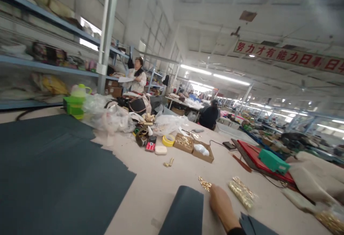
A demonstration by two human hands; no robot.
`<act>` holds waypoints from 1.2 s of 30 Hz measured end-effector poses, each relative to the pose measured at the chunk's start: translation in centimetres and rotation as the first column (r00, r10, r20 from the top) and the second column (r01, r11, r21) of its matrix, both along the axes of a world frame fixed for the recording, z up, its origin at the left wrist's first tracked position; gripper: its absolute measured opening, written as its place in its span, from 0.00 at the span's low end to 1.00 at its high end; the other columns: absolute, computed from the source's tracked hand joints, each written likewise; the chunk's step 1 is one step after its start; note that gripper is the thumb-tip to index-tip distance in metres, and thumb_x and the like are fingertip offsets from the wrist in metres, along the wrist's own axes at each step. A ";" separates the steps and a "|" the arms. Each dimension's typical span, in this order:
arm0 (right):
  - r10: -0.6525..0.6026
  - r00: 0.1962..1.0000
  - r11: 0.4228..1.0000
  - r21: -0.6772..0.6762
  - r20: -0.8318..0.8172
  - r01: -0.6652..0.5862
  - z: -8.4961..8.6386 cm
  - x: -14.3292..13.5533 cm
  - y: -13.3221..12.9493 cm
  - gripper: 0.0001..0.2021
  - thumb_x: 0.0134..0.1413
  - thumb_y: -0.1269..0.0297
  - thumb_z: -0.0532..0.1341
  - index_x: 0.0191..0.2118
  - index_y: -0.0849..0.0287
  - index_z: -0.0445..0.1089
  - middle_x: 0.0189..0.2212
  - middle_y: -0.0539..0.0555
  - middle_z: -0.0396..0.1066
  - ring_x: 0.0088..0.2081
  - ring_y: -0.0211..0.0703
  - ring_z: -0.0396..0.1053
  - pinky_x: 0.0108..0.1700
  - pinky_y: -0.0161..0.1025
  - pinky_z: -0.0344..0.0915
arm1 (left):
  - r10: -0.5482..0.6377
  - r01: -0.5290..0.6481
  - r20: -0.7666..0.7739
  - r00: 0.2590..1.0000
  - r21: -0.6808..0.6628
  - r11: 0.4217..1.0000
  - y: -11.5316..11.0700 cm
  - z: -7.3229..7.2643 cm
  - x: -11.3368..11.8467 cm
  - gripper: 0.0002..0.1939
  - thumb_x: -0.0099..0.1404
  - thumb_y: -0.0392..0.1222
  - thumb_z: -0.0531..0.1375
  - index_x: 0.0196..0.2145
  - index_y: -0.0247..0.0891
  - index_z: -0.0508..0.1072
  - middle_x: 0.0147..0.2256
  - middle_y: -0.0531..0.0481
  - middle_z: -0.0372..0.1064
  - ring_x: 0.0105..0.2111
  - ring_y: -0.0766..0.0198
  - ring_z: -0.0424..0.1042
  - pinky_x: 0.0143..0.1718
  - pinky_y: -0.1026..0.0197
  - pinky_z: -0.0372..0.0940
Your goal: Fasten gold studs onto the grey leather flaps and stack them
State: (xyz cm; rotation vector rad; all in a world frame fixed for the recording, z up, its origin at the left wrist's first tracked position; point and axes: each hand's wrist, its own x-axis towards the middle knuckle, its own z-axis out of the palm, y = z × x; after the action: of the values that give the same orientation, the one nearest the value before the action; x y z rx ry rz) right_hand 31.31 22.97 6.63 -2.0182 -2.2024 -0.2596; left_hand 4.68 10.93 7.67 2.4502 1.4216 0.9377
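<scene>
My right hand (220, 202) reaches over the table from the bottom right, its fingertips at a small pile of gold metal pieces (204, 184); its fingers are turned away and mostly hidden. Just left of it lies a curved dark blue-grey sheet (185, 210). To its right is a clear bag of gold pieces (242, 193). More dark sheets (254, 226) lie beside my wrist. A few gold pieces (168, 162) sit farther up the table. My left hand is out of view.
Large dark sheets (59, 174) cover the table's left. Behind are a phone (151, 144), yellow tape (168, 140), a box of gold pieces (184, 142) and plastic bags (113, 116). A teal box (273, 161) rests at right. Two people (138, 79) are beyond the table.
</scene>
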 end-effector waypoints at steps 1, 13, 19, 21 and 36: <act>0.007 1.000 1.000 0.001 -0.008 -0.007 -0.3 0.4 0.3 0.20 0.50 0.83 0.49 0.36 0.61 0.77 0.39 0.66 0.77 0.42 0.57 0.76 0.45 0.46 0.68 | 0.011 -0.011 -0.003 1.000 0.000 1.000 0.2 0.1 -0.5 0.13 0.67 0.47 0.59 0.49 0.48 0.72 0.55 0.46 0.66 0.50 0.57 0.69 0.48 0.53 0.68; 0.099 0.557 0.938 -0.110 -0.825 -0.330 6.8 -5.6 -9.9 0.19 0.48 0.49 0.64 0.37 0.62 0.74 0.24 0.54 0.73 0.26 0.44 0.72 0.32 0.40 0.70 | -0.071 0.029 -0.119 0.990 -0.324 0.946 -11.9 -1.3 -4.5 0.31 0.54 0.35 0.59 0.57 0.34 0.63 0.52 0.39 0.67 0.47 0.50 0.71 0.49 0.50 0.67; 0.106 0.651 0.697 -0.410 -0.752 -0.588 3.8 -13.1 -14.9 0.07 0.55 0.64 0.60 0.34 0.60 0.74 0.24 0.50 0.74 0.23 0.37 0.70 0.27 0.33 0.66 | -0.071 0.010 -0.231 0.970 -0.257 0.966 -11.2 -0.9 -4.5 0.24 0.55 0.36 0.57 0.52 0.35 0.67 0.45 0.43 0.69 0.39 0.51 0.72 0.40 0.50 0.70; 0.172 0.687 0.671 -0.427 -0.706 -0.606 3.3 -13.8 -15.0 0.07 0.55 0.67 0.59 0.33 0.60 0.75 0.24 0.50 0.74 0.23 0.36 0.69 0.27 0.32 0.64 | -0.065 0.007 -0.242 0.968 -0.232 0.973 -11.4 -1.0 -4.6 0.21 0.56 0.36 0.58 0.49 0.36 0.68 0.43 0.44 0.70 0.37 0.52 0.72 0.39 0.51 0.70; 0.361 0.781 0.707 -0.396 -0.511 -0.586 0.3 -15.1 -14.3 0.11 0.56 0.61 0.59 0.24 0.54 0.73 0.23 0.52 0.74 0.28 0.44 0.71 0.28 0.36 0.66 | -0.150 0.176 -0.665 0.732 -0.028 0.984 -12.4 -1.8 -6.0 0.11 0.67 0.47 0.58 0.46 0.44 0.72 0.47 0.43 0.70 0.41 0.58 0.72 0.38 0.56 0.71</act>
State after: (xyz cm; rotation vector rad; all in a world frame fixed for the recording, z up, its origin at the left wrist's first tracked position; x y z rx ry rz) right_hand 16.23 8.66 6.92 -1.3728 -2.5797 0.8554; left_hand -1.28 -1.48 5.86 3.0406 1.3033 0.0068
